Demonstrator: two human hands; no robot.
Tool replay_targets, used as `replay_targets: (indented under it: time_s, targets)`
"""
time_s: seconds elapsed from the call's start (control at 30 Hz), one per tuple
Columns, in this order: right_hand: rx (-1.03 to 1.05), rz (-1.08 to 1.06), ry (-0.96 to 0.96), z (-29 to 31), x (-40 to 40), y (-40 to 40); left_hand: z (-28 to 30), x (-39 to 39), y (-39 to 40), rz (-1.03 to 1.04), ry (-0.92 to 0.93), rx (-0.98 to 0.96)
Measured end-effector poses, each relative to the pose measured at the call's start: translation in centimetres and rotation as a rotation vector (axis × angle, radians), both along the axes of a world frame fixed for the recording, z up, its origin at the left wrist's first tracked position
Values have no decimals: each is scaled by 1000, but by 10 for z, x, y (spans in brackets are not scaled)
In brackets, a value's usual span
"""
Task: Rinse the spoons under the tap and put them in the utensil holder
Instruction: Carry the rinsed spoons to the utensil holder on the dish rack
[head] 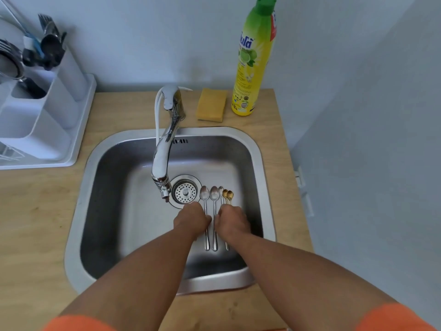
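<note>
Five spoons [214, 199] lie side by side on the bottom of the steel sink [78, 211], just to the right of the round drain [185, 191]. Their bowls point away from the person. Two are big and silver, one is thin and silver, and two are small and gold. The gold ones [228, 194] are at the right end of the row.

Both hands are down in the sink over the spoon handles. The left hand [192, 219] is beside the first big spoon, with its fingers bent down to the sink floor. The right hand [232, 220] sits over the handles of the thin spoon and the gold spoons, with its fingers bent down too. The fingertips are hidden, so I cannot tell if either hand grips a spoon. The two hands are close but do not touch.

The tap [164, 149] reaches over the sink, with its end above the drain. The white utensil holder [35, 111] stands on the wooden surface [35, 211] at the far left, with some cutlery in it.
</note>
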State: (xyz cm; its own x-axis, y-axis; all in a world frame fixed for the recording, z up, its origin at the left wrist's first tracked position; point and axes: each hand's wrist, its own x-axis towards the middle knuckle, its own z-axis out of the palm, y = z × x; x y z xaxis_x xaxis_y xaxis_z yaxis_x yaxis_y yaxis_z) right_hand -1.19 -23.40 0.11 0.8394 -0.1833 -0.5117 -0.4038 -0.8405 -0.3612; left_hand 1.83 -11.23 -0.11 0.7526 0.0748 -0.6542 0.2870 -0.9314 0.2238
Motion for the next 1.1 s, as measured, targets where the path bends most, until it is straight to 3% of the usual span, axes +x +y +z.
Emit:
replay_targets:
  time_s: [0.2, 0.5, 0.63, 0.77, 1.1]
  targets:
    - [-19, 22, 34, -2, 9, 6, 0, -6, 12, -74, 33, 33]
    - [-41, 16, 72, -4, 17, 11, 13, -6, 60, 47, -75, 70]
    - [-66, 54, 69, -5, 16, 16, 41, 12, 102, 124, -239, 50]
    - [-69, 71, 91, -3, 10, 23, 87, 31, 146, 226, -495, -93]
    - [-40, 133, 130, 3, -2, 46, 247, 92, 237, 252, -1059, -7]
